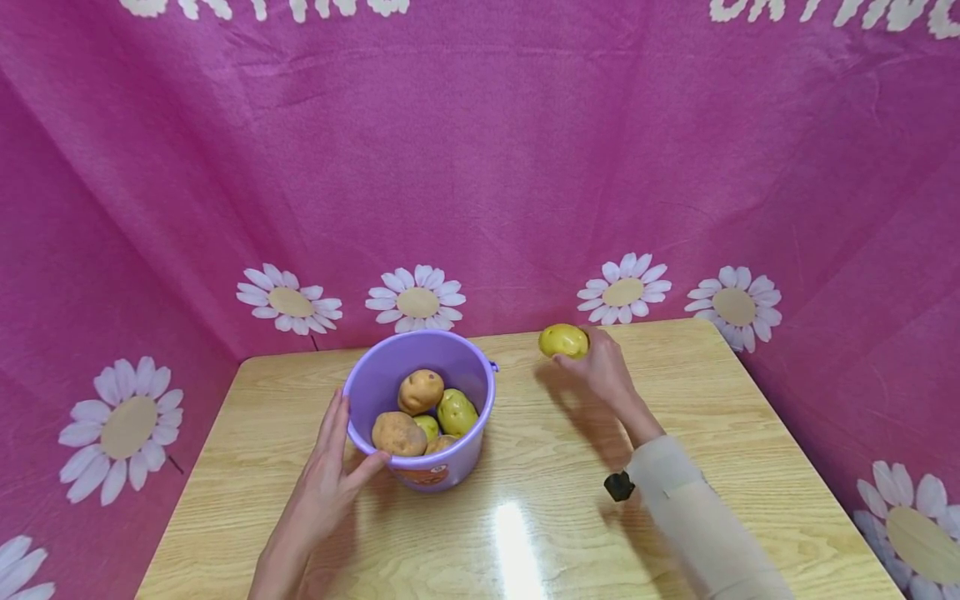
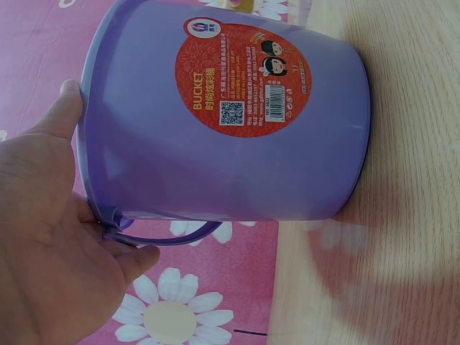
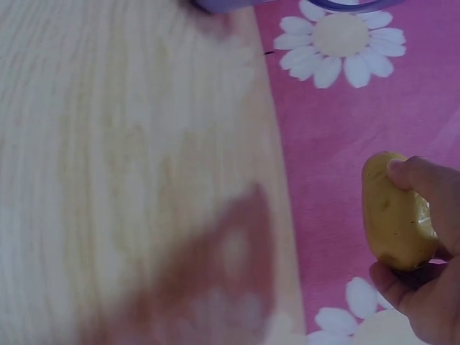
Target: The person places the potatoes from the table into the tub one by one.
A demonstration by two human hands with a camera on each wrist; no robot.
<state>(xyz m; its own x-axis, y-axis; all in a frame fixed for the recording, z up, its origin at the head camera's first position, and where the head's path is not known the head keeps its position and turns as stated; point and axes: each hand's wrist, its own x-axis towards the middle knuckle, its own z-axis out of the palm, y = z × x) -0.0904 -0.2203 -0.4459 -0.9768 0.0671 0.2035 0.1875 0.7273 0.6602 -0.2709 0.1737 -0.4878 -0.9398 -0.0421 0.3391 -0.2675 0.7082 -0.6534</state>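
Note:
A purple bucket (image 1: 468,454) stands upright on the table, with brown potatoes (image 1: 399,434) and yellow-green potatoes (image 1: 456,412) inside. My left hand (image 1: 322,483) rests against its near left rim, thumb and fingers spread apart. In the left wrist view the fingers lie by the hinge of the purple handle (image 2: 172,237), and the thumb touches the rim. To the bucket's right, my right hand (image 1: 603,367) holds a yellow potato (image 1: 562,341) above the table's back part. Thumb and fingers pinch this potato (image 3: 395,212) from opposite sides in the right wrist view.
The light wood table (image 1: 555,533) meets a pink cloth (image 1: 510,183) with white daisies at its back and sides. A small black object (image 1: 618,486) sits beside the right sleeve (image 1: 697,517). The bucket carries a red label (image 2: 244,79).

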